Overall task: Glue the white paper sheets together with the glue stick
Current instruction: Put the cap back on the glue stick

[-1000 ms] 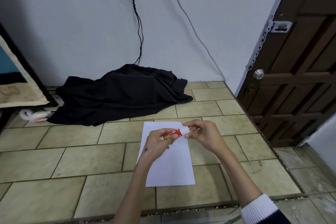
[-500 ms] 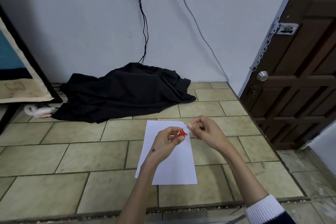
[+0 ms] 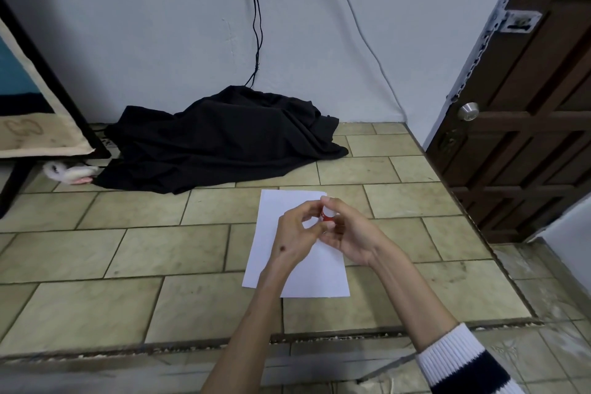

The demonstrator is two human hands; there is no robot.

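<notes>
A white paper sheet (image 3: 271, 253) lies flat on the tiled floor in front of me. Above its upper half I hold a small red and white glue stick (image 3: 327, 214) between both hands. My left hand (image 3: 295, 233) grips the red body from the left. My right hand (image 3: 348, 232) has its fingers curled round the white end from the right. Most of the stick is hidden by my fingers. I cannot tell whether more than one sheet lies there.
A black cloth (image 3: 224, 141) is heaped against the wall behind the paper. A brown wooden door (image 3: 524, 137) stands at the right. A dark frame (image 3: 48, 89) leans at the left, with a white fluffy thing (image 3: 68, 173) under it. A floor step (image 3: 192, 345) runs near me.
The glue stick has turned from lying sideways to pointing more upright, and both hands have closed in around it. The view has shifted slightly.
</notes>
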